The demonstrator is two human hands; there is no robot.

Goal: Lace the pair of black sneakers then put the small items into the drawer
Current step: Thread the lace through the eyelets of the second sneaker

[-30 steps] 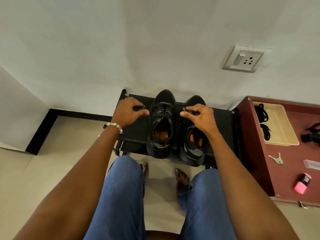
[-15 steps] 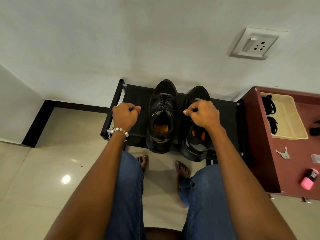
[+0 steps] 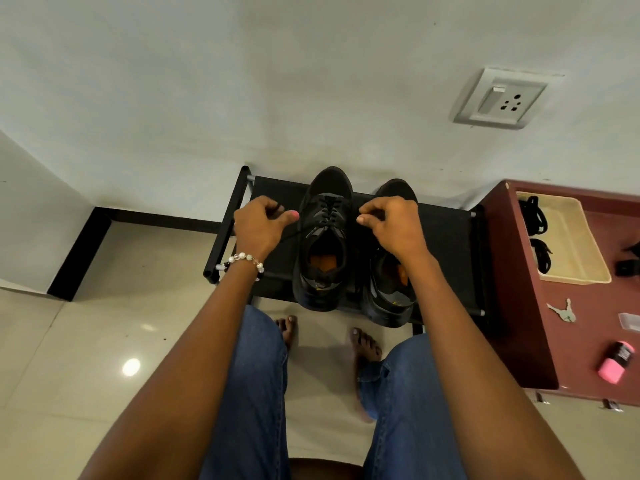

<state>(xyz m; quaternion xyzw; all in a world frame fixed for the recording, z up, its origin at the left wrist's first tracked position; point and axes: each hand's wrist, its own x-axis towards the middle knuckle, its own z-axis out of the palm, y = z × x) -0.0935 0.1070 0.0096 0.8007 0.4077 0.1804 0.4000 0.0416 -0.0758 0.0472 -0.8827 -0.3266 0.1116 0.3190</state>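
Two black sneakers stand side by side on a low black shoe rack (image 3: pixel 446 237), toes toward the wall. The left sneaker (image 3: pixel 323 244) has a black lace threaded through its eyelets. My left hand (image 3: pixel 259 223) grips one lace end to the left of that shoe, and a strand runs from it to the eyelets. My right hand (image 3: pixel 391 220) pinches the other lace end on the shoe's right. It lies over the right sneaker (image 3: pixel 391 296) and hides that shoe's front.
A maroon cabinet top (image 3: pixel 561 344) at the right carries a beige tray (image 3: pixel 575 244) with black laces, keys (image 3: pixel 562 311), a pink-capped item (image 3: pixel 616 362), a clear piece and black items at the frame edge. A wall socket (image 3: pixel 502 98) is above. My knees and bare feet are below the rack.
Both hands stayed on the lace ends beside the left sneaker, drawing slightly back from the wall. The camera view shifted a little.
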